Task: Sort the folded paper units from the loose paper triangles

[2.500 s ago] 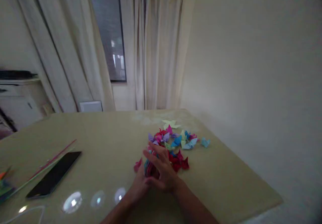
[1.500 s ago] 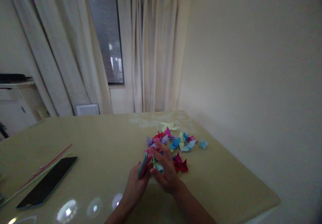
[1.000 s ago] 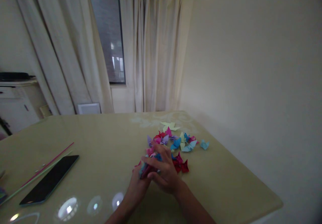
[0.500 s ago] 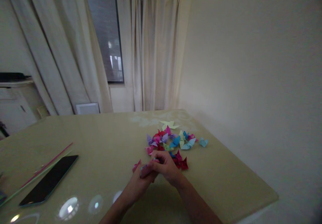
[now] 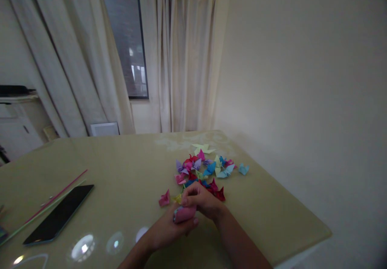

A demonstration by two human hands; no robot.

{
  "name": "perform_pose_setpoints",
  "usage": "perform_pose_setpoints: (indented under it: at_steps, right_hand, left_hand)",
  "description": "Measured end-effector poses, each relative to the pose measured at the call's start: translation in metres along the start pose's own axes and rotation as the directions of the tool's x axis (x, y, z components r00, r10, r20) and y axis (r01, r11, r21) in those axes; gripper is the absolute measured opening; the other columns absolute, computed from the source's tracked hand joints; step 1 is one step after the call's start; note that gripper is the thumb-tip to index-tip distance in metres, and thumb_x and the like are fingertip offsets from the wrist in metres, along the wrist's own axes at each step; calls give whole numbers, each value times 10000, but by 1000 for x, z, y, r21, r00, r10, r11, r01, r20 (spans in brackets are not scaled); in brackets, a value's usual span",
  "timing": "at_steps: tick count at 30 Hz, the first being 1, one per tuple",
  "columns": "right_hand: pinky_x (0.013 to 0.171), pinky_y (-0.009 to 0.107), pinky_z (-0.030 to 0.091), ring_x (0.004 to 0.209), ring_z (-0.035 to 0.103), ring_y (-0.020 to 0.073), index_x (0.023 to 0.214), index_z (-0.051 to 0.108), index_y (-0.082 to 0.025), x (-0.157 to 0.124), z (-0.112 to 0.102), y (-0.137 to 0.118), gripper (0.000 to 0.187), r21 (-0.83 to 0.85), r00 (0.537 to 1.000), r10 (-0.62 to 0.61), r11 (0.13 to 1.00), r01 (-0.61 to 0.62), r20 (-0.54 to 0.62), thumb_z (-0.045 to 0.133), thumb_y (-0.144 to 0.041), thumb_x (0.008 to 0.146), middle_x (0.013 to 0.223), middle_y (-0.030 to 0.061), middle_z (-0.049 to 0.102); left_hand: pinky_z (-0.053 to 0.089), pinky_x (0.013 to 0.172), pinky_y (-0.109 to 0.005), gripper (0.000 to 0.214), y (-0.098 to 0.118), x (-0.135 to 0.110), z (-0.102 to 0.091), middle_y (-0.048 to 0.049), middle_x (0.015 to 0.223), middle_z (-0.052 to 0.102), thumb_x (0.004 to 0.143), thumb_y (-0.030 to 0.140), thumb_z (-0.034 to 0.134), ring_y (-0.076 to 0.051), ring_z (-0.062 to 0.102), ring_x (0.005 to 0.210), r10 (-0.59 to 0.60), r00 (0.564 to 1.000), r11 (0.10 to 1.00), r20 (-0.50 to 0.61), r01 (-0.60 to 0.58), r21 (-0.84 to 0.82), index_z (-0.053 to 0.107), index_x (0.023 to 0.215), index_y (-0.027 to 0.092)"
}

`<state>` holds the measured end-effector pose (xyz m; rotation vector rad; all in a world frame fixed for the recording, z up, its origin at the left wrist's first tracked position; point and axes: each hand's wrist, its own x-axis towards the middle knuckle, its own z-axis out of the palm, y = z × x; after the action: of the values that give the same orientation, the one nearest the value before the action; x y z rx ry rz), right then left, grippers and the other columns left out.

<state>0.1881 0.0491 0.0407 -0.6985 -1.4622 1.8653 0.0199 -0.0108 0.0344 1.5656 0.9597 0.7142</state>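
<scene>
My left hand [image 5: 169, 229] is curled around a small stack of folded coloured paper [image 5: 184, 214] with a pink piece facing me. My right hand [image 5: 203, 201] rests over the far side of the same stack, fingers bent and pinching it. Both hands hover just above the beige table [image 5: 127, 168]. Right behind them lies a heap of small origami pieces [image 5: 205, 169] in pink, red, purple, blue and pale yellow. One loose pink folded piece [image 5: 165, 199] sits just left of my hands, with a yellow piece [image 5: 177, 198] beside it.
A black phone [image 5: 59, 213] lies flat at the left, next to thin pink and green sticks [image 5: 56, 198]. The table's right edge [image 5: 302, 220] runs close to a plain wall. Curtains and a dark window stand behind the table.
My hands have drawn back toward me with the paper stack, now turned so its pink face shows. The left hand closed further around it; a yellow piece now lies uncovered beside the pink one.
</scene>
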Motion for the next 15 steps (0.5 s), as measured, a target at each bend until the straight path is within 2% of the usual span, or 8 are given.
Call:
perform_pose_setpoints:
  at_steps: [4, 10, 12, 15]
  right_hand:
    - [485, 205, 268, 504, 462, 70, 660, 761, -127, 0, -6, 0, 373, -32, 996, 49, 998, -46, 80, 979, -421, 588, 583, -20, 639]
    - [496, 200, 304, 495, 479, 65, 673, 747, -121, 0, -9, 5, 381, -33, 994, 61, 998, -59, 88, 966, -422, 592, 595, -23, 645]
    - [510, 195, 307, 511, 474, 63, 667, 728, -124, 2, -7, 6, 382, -7, 997, 39, 999, -39, 61, 962, -417, 598, 597, -32, 628]
    - [504, 191, 288, 507, 425, 57, 670, 695, -136, 8, -3, 6, 375, 52, 997, -23, 998, 27, -74, 940, -418, 635, 575, -57, 561]
  left_hand:
    - [460, 600, -230, 361, 3, -2, 1, -4, 818, 579, 843, 483, 745, -129, 517, 677, 35, 997, 999, 73, -34, -25, 629, 993, 177]
    - [446, 600, -229, 329, 2, -2, 1, 0, 809, 566, 843, 462, 743, -121, 496, 661, 28, 992, 997, 119, -19, -71, 627, 956, 176]
    - [454, 613, -238, 344, 1, -2, 0, -2, 801, 586, 837, 494, 745, -130, 506, 669, 33, 996, 999, 82, -29, -41, 631, 921, 181]
    - [494, 692, -264, 398, -4, 2, 1, -13, 808, 639, 827, 575, 737, -155, 541, 717, 90, 990, 996, -106, -90, 7, 639, 859, 191]
